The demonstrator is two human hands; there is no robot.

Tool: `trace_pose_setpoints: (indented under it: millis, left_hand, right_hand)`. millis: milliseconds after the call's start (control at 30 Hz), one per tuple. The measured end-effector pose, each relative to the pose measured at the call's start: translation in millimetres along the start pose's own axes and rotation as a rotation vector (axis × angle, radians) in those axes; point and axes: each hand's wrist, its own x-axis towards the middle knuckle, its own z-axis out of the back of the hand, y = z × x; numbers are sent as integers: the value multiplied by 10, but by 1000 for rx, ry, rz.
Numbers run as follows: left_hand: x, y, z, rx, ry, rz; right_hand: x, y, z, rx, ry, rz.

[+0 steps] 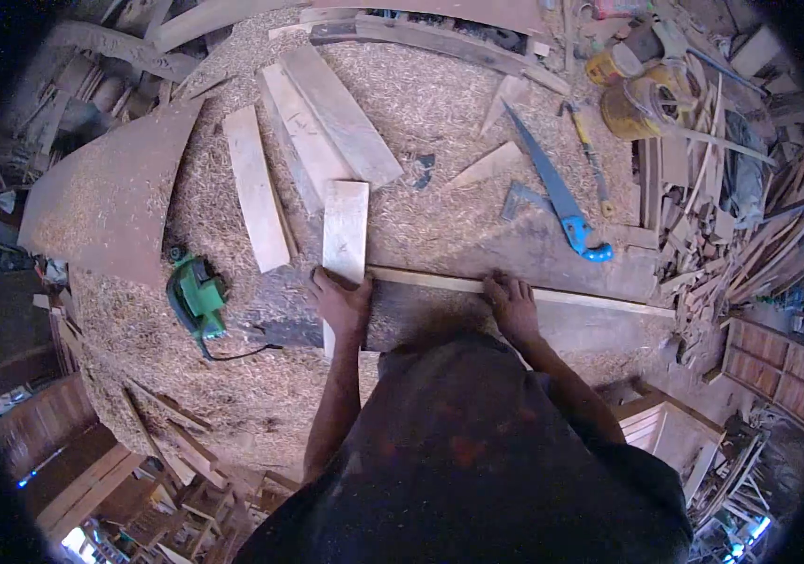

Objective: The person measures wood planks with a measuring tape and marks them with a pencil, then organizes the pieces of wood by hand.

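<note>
My left hand (344, 308) is wrapped over the near part of a short pale board (346, 226), which lies lengthwise away from me on the bench. Running to the right from that board is a long thin wooden strip (599, 299), its left end close to my left hand. The fingers of my right hand (513, 308) are curled over this strip near its middle. Beyond the short board, more planks (341, 117) lie side by side, and a separate plank (256, 188) rests to their left.
A green power planer (198, 296) with its cord sits left. To the right are a blue-handled handsaw (557, 188), a metal square (520, 199) and a yellow-handled hammer (590, 155). Shavings cover much of the surface. Wood offcuts (703, 235) pile at the right.
</note>
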Motion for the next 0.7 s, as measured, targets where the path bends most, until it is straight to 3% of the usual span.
trace_pose_setpoints:
  millis: [100, 200, 367, 433, 500, 600, 700]
  left_hand:
    - [32, 9, -28, -107, 28, 14]
    - [29, 184, -188, -137, -100, -120]
    - [-88, 238, -104, -65, 46, -32]
    - [-289, 475, -363, 105, -61, -64]
    - [-461, 191, -87, 3, 53, 88]
    - [-455, 148, -86, -57, 59, 145]
    - [-412, 153, -73, -26, 60, 159]
  right_hand:
    - [95, -75, 39, 14, -16, 29]
    - [117, -102, -83, 86, -18, 31]
    - [-59, -407, -452, -24, -159, 140]
    - [-196, -551, -541, -141, -32, 136]
    - [-164, -494, -293, 199, 143, 13]
    - [-108, -351, -41, 51, 72, 70]
    - [132, -149, 387, 151, 113, 140]
